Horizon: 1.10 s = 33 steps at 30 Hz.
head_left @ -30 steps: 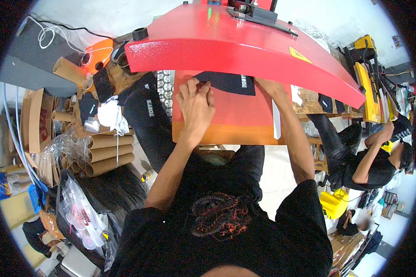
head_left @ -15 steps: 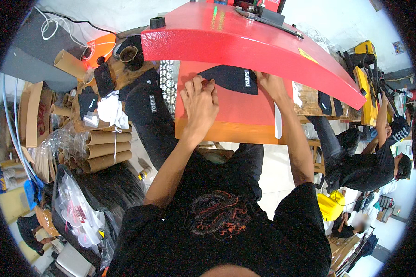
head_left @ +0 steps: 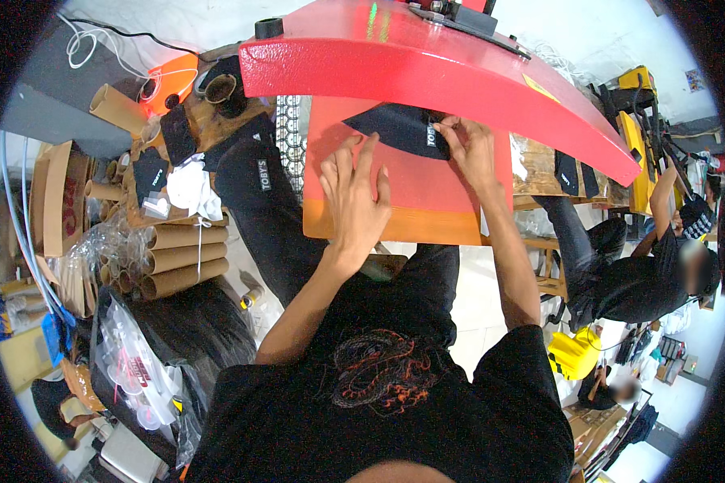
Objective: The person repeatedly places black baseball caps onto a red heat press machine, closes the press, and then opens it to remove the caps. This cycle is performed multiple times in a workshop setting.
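Below the red plate (head_left: 395, 68), the black cloth (head_left: 399, 131) is pinched at one end by the right hand (head_left: 475, 153), whose tug could crease it unless the left hand (head_left: 357, 189), fingers spread, pins it.

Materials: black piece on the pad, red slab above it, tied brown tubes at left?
Black piece: probably fabric; matte, thin, soft-looking.
Red slab: likely painted metal; glossy highlights, pebbled front face, though the coating hides the base.
Brown tubes: apparently cardboard; dull brown, hollow round ends.
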Each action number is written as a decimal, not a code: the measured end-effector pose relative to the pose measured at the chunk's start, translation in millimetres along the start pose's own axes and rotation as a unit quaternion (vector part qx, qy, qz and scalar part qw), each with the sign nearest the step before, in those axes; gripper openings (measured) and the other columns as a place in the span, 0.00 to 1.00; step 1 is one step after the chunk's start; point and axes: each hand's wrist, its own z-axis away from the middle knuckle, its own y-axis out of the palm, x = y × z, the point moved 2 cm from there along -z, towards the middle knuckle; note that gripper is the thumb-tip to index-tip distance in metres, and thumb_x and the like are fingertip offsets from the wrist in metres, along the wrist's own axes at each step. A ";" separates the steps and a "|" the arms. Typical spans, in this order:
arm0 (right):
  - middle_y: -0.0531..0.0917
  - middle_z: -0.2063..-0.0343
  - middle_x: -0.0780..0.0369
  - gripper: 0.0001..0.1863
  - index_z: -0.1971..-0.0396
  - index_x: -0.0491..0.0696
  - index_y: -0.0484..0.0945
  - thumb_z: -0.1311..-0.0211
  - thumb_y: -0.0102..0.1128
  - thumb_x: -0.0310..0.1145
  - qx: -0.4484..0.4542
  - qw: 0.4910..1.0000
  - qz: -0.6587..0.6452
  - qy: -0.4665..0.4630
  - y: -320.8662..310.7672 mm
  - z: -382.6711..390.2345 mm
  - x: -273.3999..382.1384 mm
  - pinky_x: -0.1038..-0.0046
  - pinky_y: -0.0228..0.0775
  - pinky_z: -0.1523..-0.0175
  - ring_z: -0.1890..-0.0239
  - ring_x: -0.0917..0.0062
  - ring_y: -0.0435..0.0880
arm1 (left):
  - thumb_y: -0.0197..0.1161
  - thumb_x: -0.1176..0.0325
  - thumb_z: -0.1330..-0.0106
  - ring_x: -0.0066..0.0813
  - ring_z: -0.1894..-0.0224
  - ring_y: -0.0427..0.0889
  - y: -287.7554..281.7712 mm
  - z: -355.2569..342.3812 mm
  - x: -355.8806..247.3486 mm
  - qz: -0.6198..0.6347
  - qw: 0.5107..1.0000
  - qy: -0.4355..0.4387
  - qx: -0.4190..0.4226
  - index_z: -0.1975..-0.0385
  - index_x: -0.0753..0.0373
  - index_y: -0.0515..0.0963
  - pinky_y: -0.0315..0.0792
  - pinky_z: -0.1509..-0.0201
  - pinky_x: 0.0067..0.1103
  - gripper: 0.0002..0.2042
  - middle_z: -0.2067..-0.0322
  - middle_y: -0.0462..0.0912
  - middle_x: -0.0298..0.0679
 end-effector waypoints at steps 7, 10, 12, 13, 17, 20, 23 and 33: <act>0.86 0.72 0.58 0.11 0.68 0.41 0.82 0.41 0.76 0.31 0.028 0.999 -0.016 0.005 -1.1 -1.4 5.9 0.68 0.75 0.60 0.68 0.71 0.85 | 0.63 0.65 0.27 0.37 0.58 0.83 19.3 -24.6 -4.3 0.257 0.945 -0.155 0.127 0.46 0.65 0.82 0.76 0.51 0.30 0.15 0.57 0.86 0.45; 0.86 0.72 0.59 0.12 0.68 0.41 0.82 0.42 0.77 0.31 0.036 0.999 -0.007 0.014 -4.8 -1.5 5.8 0.68 0.76 0.60 0.69 0.72 0.85 | 0.65 0.65 0.29 0.30 0.65 0.84 54.6 -61.9 3.1 0.238 0.949 -0.148 0.147 0.53 0.68 0.85 0.76 0.57 0.29 0.13 0.65 0.88 0.45; 0.86 0.72 0.59 0.12 0.68 0.41 0.81 0.42 0.77 0.31 0.047 0.999 -0.007 0.018 -4.0 -3.2 5.5 0.69 0.76 0.59 0.68 0.72 0.85 | 0.67 0.67 0.32 0.29 0.72 0.84 80.7 -76.1 14.3 0.279 0.932 -0.165 0.160 0.61 0.71 0.86 0.75 0.63 0.30 0.11 0.73 0.88 0.49; 0.86 0.72 0.59 0.12 0.68 0.41 0.81 0.42 0.77 0.30 0.052 0.998 -0.011 0.022 -2.7 -3.4 5.0 0.69 0.76 0.59 0.68 0.72 0.85 | 0.68 0.67 0.33 0.28 0.72 0.83 91.0 -79.4 19.9 0.300 0.926 -0.161 0.162 0.62 0.71 0.86 0.74 0.63 0.29 0.11 0.73 0.88 0.49; 0.86 0.72 0.60 0.11 0.69 0.42 0.81 0.42 0.77 0.29 0.035 0.999 -0.027 0.004 -0.7 0.0 -5.3 0.70 0.76 0.59 0.68 0.75 0.84 | 0.70 0.66 0.34 0.24 0.73 0.81 109.5 -82.8 24.7 0.335 0.914 -0.148 0.176 0.63 0.69 0.87 0.73 0.64 0.28 0.10 0.73 0.88 0.47; 0.85 0.72 0.63 0.11 0.69 0.41 0.81 0.42 0.76 0.29 0.062 0.996 -0.047 0.035 -1.0 -1.0 -10.5 0.70 0.76 0.60 0.68 0.78 0.83 | 0.71 0.65 0.35 0.25 0.74 0.80 116.1 -83.6 32.3 0.335 0.916 -0.142 0.168 0.64 0.68 0.88 0.73 0.65 0.29 0.11 0.75 0.87 0.46; 0.84 0.72 0.65 0.11 0.63 0.41 0.82 0.39 0.75 0.30 0.076 0.983 -0.165 0.034 2.3 -5.0 -19.1 0.73 0.74 0.64 0.71 0.84 0.79 | 0.72 0.63 0.35 0.29 0.76 0.80 118.2 -81.7 39.9 0.313 0.931 -0.133 0.134 0.65 0.68 0.87 0.72 0.66 0.29 0.12 0.76 0.85 0.47; 0.87 0.62 0.55 0.15 0.52 0.41 0.82 0.34 0.69 0.32 -0.017 0.998 0.048 0.046 3.2 -26.0 -52.1 0.64 0.76 0.52 0.59 0.67 0.84 | 0.71 0.61 0.33 0.34 0.79 0.76 89.2 -75.3 16.5 0.193 0.968 -0.134 0.091 0.66 0.69 0.86 0.71 0.69 0.30 0.14 0.77 0.84 0.49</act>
